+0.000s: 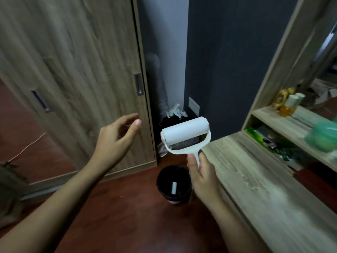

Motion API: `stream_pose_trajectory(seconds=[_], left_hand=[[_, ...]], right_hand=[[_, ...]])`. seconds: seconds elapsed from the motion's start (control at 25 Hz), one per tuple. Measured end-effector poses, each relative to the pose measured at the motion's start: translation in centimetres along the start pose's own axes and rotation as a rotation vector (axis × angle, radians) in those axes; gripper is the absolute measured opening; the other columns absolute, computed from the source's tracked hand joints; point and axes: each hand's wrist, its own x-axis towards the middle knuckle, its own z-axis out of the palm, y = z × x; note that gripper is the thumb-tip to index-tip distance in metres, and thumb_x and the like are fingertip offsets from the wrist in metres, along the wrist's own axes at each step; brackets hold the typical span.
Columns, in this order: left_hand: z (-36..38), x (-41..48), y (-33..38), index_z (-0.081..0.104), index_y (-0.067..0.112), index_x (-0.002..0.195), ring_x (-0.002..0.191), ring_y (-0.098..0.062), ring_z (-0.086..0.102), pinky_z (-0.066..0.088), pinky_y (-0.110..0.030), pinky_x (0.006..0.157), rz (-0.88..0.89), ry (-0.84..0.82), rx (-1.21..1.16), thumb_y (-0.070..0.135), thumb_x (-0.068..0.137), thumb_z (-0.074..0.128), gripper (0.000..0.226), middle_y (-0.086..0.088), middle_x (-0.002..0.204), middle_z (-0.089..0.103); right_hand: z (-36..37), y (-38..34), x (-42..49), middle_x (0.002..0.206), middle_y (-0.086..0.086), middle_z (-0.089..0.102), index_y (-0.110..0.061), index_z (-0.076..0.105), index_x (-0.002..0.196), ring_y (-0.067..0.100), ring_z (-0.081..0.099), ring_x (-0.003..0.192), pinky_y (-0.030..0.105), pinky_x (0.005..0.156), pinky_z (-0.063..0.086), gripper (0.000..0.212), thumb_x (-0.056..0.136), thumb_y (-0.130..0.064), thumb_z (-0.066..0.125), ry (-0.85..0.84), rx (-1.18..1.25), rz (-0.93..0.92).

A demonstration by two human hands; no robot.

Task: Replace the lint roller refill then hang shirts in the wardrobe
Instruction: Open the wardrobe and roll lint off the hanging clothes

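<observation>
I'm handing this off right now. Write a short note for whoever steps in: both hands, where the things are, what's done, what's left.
Right hand: closed on the handle of the lint roller, held up above the floor beside the wooden counter.
Left hand: open and empty, reaching toward the wardrobe door, not touching it.
The roller carries a clean white roll. A small white tube lies in the black bin on the floor below, possibly the old core.
Done, as it looks: refill fitted.
Left: put the roller down, open the closed wardrobe, hang the shirts. No shirts are in view.
</observation>
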Motion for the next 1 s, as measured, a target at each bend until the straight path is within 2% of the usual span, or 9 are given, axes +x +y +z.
stream_pose_trajectory(seconds=[0.12,0.2,0.32,0.44,0.64,0.72,0.88,0.92,1.0], left_hand=[[0.0,3.8,-4.0,0.066,0.017,0.115,0.095,-0.004,0.066,0.046,-0.012,0.084,-0.028,0.023,0.101,0.038,0.088,0.059,0.035,0.000,0.101,0.073],[1.2,7.2,-6.6,0.065,0.012,0.117,0.093,-0.003,0.062,0.037,-0.003,0.076,-0.005,0.009,0.216,0.029,0.091,0.059,0.032,-0.004,0.106,0.072],[3.6,14.1,-11.0,0.061,0.007,0.120,0.100,-0.015,0.066,0.041,-0.015,0.081,0.062,-0.042,0.302,0.027,0.091,0.058,0.035,-0.011,0.110,0.070],[6.4,22.6,-14.9,0.060,0.003,0.118,0.100,-0.029,0.064,0.048,-0.031,0.083,0.234,-0.106,0.456,0.022,0.090,0.059,0.033,-0.017,0.107,0.068],[10.1,36.3,-21.2,0.067,-0.001,0.083,0.065,-0.033,0.063,0.052,-0.032,0.050,0.443,-0.412,0.957,0.011,0.069,0.076,0.020,-0.018,0.072,0.065],[11.2,39.8,-23.0,0.064,-0.003,0.083,0.075,-0.037,0.061,0.052,-0.037,0.055,0.433,-0.509,1.030,0.008,0.077,0.066,0.012,-0.021,0.079,0.064],[13.7,45.1,-25.4,0.061,0.001,0.111,0.105,-0.035,0.051,0.046,-0.039,0.081,0.485,-0.641,1.238,0.017,0.093,0.043,0.030,-0.018,0.111,0.056],[13.7,46.2,-25.5,0.064,0.002,0.106,0.103,-0.034,0.052,0.047,-0.037,0.078,0.492,-0.674,1.256,0.019,0.090,0.049,0.028,-0.017,0.109,0.057],[13.3,48.3,-26.1,0.073,0.005,0.071,0.080,-0.034,0.062,0.052,-0.032,0.058,0.564,-0.661,1.279,0.018,0.069,0.070,0.014,-0.014,0.084,0.065]], right_hand=[[3.0,-0.4,4.8,0.053,-0.011,0.047,-0.013,0.050,0.079,0.000,0.052,0.055,0.014,0.052,0.034,0.039,0.090,-0.048,0.039,-0.011,-0.003,-0.016],[4.9,0.0,8.9,0.061,-0.006,0.056,-0.008,0.054,0.088,0.004,0.056,0.061,0.023,0.057,0.042,0.041,0.092,-0.046,0.039,-0.015,-0.004,-0.040],[7.9,1.6,15.5,0.072,0.012,0.064,-0.004,0.053,0.089,0.015,0.060,0.067,0.032,0.064,0.046,0.044,0.093,-0.045,0.038,-0.012,0.001,-0.070],[10.2,3.3,22.7,0.073,0.013,0.063,-0.007,0.054,0.087,0.015,0.059,0.066,0.034,0.064,0.047,0.042,0.093,-0.046,0.039,-0.023,0.025,-0.067],[13.5,4.4,35.3,0.055,-0.009,0.045,-0.019,0.048,0.075,0.002,0.046,0.049,0.014,0.051,0.035,0.029,0.091,-0.042,0.040,-0.018,0.053,-0.056],[14.7,4.7,38.5,0.054,-0.009,0.045,-0.019,0.048,0.074,0.002,0.046,0.049,0.015,0.051,0.035,0.030,0.091,-0.043,0.039,-0.022,0.079,-0.038],[16.4,5.7,43.4,0.053,-0.011,0.045,-0.018,0.048,0.076,0.003,0.046,0.049,0.018,0.051,0.035,0.033,0.093,-0.046,0.040,-0.005,0.095,-0.042],[16.6,5.7,44.3,0.054,-0.009,0.045,-0.016,0.049,0.078,0.003,0.047,0.050,0.016,0.051,0.036,0.033,0.094,-0.042,0.040,0.000,0.083,-0.044],[16.7,5.6,45.4,0.057,-0.008,0.047,-0.010,0.051,0.079,0.002,0.049,0.053,0.013,0.052,0.036,0.031,0.094,-0.035,0.041,0.009,0.064,-0.038]])
